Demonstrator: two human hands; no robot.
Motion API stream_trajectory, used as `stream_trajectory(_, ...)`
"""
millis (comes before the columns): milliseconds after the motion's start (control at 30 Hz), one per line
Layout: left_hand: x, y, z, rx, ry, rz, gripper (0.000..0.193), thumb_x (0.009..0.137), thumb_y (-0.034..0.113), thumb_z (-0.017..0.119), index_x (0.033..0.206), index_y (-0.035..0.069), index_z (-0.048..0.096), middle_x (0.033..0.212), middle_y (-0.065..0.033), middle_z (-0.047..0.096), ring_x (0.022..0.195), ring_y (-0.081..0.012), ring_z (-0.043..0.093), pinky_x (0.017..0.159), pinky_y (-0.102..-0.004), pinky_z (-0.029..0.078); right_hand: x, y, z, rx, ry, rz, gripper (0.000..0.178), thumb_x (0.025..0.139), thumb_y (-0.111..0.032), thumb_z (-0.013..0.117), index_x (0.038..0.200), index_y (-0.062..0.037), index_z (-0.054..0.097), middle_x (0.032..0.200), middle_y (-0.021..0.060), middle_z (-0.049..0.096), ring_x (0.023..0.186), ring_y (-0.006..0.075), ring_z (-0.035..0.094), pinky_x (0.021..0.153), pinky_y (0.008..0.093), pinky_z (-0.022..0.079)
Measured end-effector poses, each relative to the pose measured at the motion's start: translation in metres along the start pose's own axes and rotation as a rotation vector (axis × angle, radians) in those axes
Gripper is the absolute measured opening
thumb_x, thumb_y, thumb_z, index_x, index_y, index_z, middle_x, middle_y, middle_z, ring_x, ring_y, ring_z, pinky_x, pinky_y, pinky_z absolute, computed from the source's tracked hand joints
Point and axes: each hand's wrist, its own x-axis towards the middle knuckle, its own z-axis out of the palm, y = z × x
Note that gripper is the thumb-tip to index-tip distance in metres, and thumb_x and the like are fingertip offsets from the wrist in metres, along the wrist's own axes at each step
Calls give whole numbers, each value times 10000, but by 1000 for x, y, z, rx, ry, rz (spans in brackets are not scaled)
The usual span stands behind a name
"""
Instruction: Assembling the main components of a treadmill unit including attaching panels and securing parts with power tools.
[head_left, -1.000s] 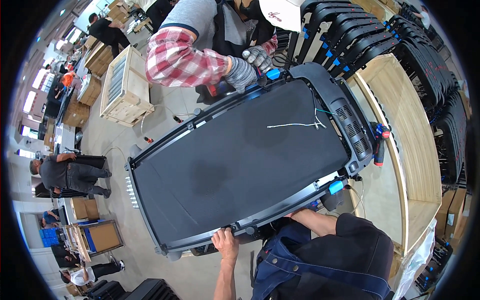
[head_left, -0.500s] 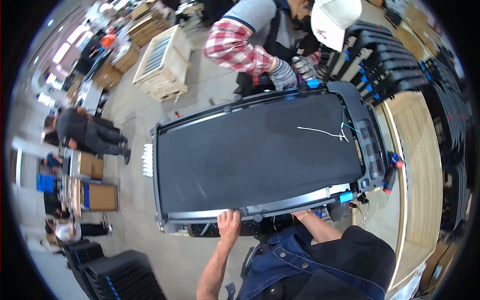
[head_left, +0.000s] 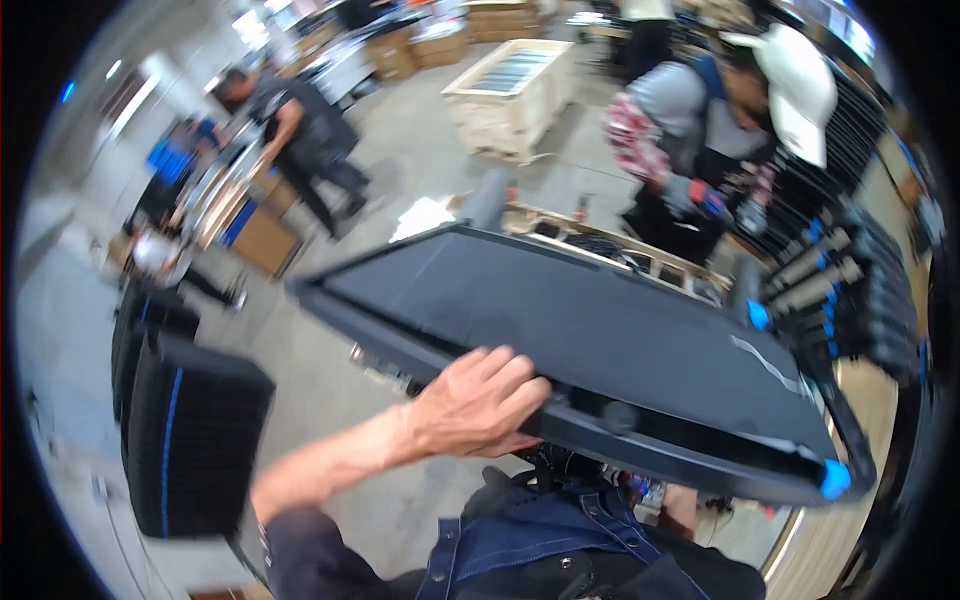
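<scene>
Bare left hand [head_left: 480, 405] clasps the near edge of a long, flat black treadmill deck [head_left: 600, 335], which sits tilted in front of the person; bare right hand hidden beneath it, grip can't be told. Risk: uneven support or slipping left fingers could drop the near side; the loose, thin white cable [head_left: 765, 362] might snag. Versus half a second ago: deck tilts more, and the co-worker's grey-gloved hands [head_left: 684, 196] are now apart from its far edge.

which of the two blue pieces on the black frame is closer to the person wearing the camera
The near blue piece, at the lower right corner of the black frame; the far blue piece sits across on its opposite long side.
</scene>
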Motion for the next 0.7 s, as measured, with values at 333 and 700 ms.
stream_trajectory(333,-24,-2,-56,342,435,-32,634,814,714,556,851,81,535,747,-21,424,658,-165,476,545,-286,347,108,66,10,-104,19,537,530,1075,-438,378,1426,-60,504,1390,148,571,1266,299,544,1108,507,425)
stream_trajectory(700,-141,-8,-174,362,633,-129,842,536,856,686,677,29,604,675,-128,623,667,-292,650,566,-388,499,160,163,-2,-154,-8,681,530,1076,-437,384,1423,-55,506,1369,147,584,1250,292,552,1099,498,433)
